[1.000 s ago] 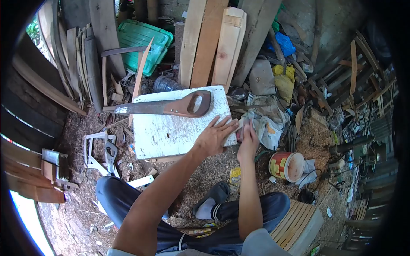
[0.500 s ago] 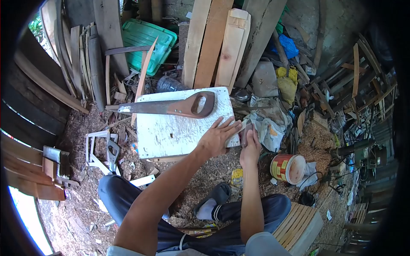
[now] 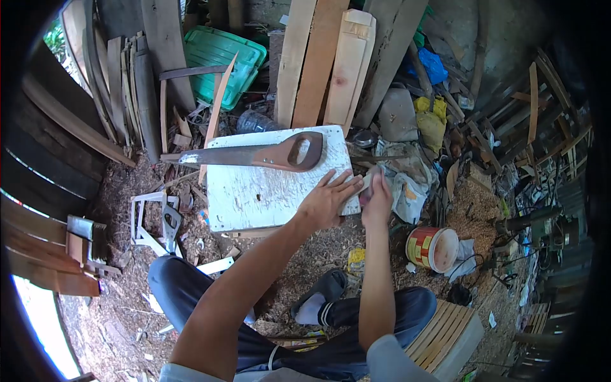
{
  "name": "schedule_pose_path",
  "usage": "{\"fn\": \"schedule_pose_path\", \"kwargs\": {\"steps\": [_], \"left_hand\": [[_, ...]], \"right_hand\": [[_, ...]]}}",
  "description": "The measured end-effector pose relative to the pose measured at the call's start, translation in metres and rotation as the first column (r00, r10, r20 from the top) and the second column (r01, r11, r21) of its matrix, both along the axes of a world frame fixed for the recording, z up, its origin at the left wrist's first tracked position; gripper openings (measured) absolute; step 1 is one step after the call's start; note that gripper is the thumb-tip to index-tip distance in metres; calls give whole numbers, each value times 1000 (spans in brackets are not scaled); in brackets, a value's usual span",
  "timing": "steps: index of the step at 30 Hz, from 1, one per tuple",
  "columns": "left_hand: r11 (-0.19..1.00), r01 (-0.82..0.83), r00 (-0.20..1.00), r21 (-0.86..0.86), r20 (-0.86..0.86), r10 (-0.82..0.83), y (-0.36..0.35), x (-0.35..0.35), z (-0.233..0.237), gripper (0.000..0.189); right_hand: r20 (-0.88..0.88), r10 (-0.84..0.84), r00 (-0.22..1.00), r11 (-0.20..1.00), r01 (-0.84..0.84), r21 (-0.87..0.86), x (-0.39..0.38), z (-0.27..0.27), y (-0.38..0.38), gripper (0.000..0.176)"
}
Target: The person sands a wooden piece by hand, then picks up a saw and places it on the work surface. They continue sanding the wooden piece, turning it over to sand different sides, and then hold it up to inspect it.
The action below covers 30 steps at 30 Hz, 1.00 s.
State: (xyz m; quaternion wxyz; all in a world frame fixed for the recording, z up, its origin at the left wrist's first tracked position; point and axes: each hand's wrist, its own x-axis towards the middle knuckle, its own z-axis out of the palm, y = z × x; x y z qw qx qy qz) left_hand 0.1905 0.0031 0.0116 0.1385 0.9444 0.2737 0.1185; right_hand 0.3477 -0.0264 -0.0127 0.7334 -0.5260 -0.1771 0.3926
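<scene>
A worn white board [image 3: 242,197] lies flat in front of me. Across its far part rests a handsaw [image 3: 280,156], its brown handle to the right and its dark blade pointing left. My left hand [image 3: 328,200] presses flat on the board's right part with fingers spread. Just off the right edge, my right hand [image 3: 377,200] is closed round a small, flat, greyish-brown object [image 3: 366,194], held against the board's edge. The fingers hide most of that object, and I cannot make out what it is.
Planks [image 3: 321,63] lean behind the board beside a green plastic lid [image 3: 226,63]. At the right stand a paint bucket [image 3: 433,249] and a slatted wooden piece [image 3: 439,334]. A white frame [image 3: 149,219] and a second saw [image 3: 170,223] lie at the left.
My right hand has moved slightly up along the board's right edge with the object. My left hand stays flat on the board. The whole view has shifted a little.
</scene>
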Motion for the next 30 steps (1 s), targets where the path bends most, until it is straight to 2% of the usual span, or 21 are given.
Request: {"fn": "schedule_pose_path", "kwargs": {"steps": [2,6,7,8,10,11,12,14,17,20,24,26,28,30], "left_hand": [[1000,2,1000,-11,4,-2,-1,0,3,98],[1000,-7,1000,-30,-1,7,1,0,5,96],[1000,-2,1000,-15,-5,1,1,0,4,97],[1000,2,1000,-4,-11,-2,0,-1,3,97],[1000,-2,1000,4,-17,2,0,-1,2,98],[1000,-1,1000,23,-18,2,1,-1,1,98],[999,6,1000,39,-21,-6,1,-1,0,98],[1000,7,1000,20,-16,-7,0,-1,1,98],[1000,-8,999,-24,46,10,-1,0,2,97],[1000,0,999,23,51,-1,1,-1,-3,100],[1000,8,1000,-13,2,-8,-1,-3,7,101],[1000,-3,999,28,40,2,0,1,-4,100],[999,6,1000,45,15,-6,-1,0,-1,98],[1000,8,999,19,32,-9,0,-1,0,96]], "right_hand": [[-117,85,990,994,-76,80,17,-11,32,48],[-15,87,996,996,-87,15,16,-13,8,48],[-29,65,998,997,-66,-37,0,7,-12,46],[-28,80,996,996,-81,-37,-3,1,-18,46],[-14,-8,1000,1000,8,-4,-8,0,-24,45],[-26,37,999,994,-39,-105,-1,2,-16,48],[-33,30,999,993,-33,-110,5,1,0,48],[-66,93,994,993,-87,76,19,-9,30,50],[17,85,996,996,-85,4,26,-12,40,49],[132,86,987,995,-78,-59,1,10,-11,49],[96,23,995,996,-15,-83,-7,-2,-25,49],[19,82,996,994,-83,76,12,-9,11,50],[97,86,992,995,-91,45,22,4,26,52],[206,231,951,969,-206,-135,31,10,33,53]]}}
